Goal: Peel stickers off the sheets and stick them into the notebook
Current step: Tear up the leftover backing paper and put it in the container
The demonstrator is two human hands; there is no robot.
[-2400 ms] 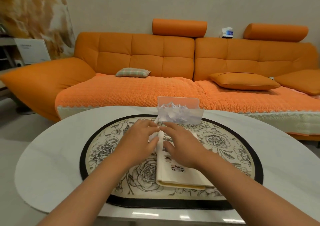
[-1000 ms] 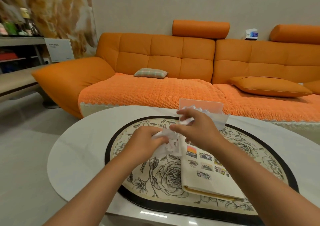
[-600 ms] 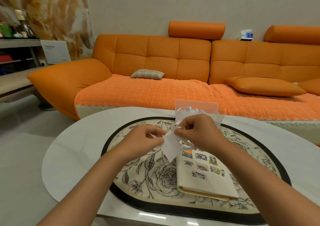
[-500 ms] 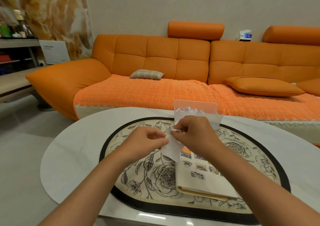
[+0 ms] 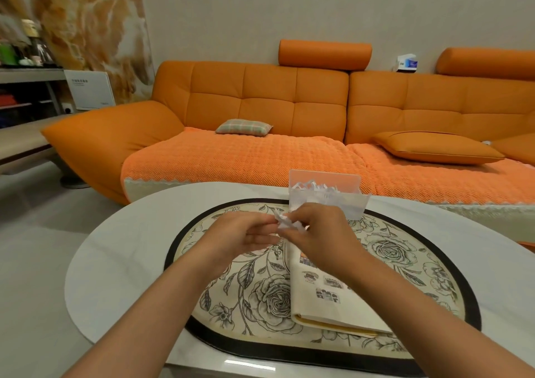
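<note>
Both hands are up over the counter (image 5: 121, 262). My left hand (image 5: 240, 236) and my right hand (image 5: 321, 233) meet in the middle, and each one pinches the crumpled white sheet (image 5: 285, 222) between thumb and fingertips. The sheet is bunched small and held in the air between the two hands, just above the top edge of the notebook (image 5: 333, 308).

The notebook lies open and flat on the rose-print placemat (image 5: 260, 293), on its right half, with part of it under my right wrist. On the cream page I can see a few small stickers (image 5: 327, 295) in rows; their pictures are too small to make out.

Just beyond my right hand, at the far edge of the placemat, stands a clear plastic holder (image 5: 341, 204) stuffed with white paper scraps. Behind the counter runs the orange sofa (image 5: 260, 99), with a plaid cushion (image 5: 243, 126) on the seat and an orange cushion (image 5: 434, 146) to the right.
</note>
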